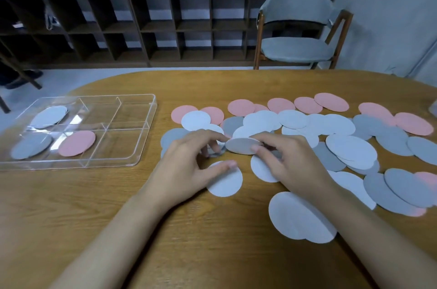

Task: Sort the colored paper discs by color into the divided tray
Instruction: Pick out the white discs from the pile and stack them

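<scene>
Far left: clear plastic divided tray (146, 128), with white, grey and pink already started in separate compartments. Left hand (196, 161) curls at the raised white paper disc (241, 145); cannot tell if it grips. Right hand (288, 163) pinches the disc's right edge. Best to separate a single sheet, then carry it to the far-left white compartment.

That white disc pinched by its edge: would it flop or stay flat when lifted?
Probably fairly stiff: the white disc looks flat though the right hand pinches only one edge. Likely very light, since it looks sheet-thin. Discs lying flat on the table may slide before an edge lifts.
</scene>
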`<state>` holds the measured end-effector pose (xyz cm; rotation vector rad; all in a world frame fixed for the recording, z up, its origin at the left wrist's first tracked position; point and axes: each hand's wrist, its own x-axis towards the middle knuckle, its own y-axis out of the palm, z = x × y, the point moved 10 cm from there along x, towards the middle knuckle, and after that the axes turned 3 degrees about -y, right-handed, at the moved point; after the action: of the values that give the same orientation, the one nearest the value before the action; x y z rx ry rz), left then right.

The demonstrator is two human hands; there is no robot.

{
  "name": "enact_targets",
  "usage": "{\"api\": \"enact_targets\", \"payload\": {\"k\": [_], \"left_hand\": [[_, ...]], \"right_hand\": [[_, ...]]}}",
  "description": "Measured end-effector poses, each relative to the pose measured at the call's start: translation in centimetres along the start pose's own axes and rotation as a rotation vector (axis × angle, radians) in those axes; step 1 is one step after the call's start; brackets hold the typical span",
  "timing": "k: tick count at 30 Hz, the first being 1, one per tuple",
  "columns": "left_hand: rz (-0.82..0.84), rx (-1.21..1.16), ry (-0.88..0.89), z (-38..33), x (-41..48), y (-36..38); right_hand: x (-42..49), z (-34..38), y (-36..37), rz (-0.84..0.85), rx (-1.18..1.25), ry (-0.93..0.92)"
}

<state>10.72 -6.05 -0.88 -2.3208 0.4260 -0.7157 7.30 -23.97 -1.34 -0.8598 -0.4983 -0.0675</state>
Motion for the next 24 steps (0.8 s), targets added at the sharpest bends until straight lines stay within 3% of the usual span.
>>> {"api": "enact_targets", "payload": {"k": [5, 9, 16, 19, 24], "left_hand": [[0.221, 0.078, -0.051, 0.6, -1.0, 1.7], [0.262, 0.116, 0.024, 0.2, -1.1, 2.1], [0.069, 0.159, 0.111, -1.1, -1.1, 0.1], [-0.079, 0.166, 0.092, -1.8, -0.9, -1.5], [-0.162, 0.121, -0.008, -0.4, -0.5, -1.8]], "right_hand": [[-0.3, -1.1, -0.8, -0.048, 0.099, 0.104], [-0.4, -1.1, -0.9, -0.059, 0.099, 0.133], [-0.5, -0.6, -0.5, -0.042, 0.131, 0.144], [-0.6, -1.0, -0.1, -0.038, 0.172, 0.203], [-0.8, -1.1, 1.3, 0.028, 0.386, 0.324]]}}
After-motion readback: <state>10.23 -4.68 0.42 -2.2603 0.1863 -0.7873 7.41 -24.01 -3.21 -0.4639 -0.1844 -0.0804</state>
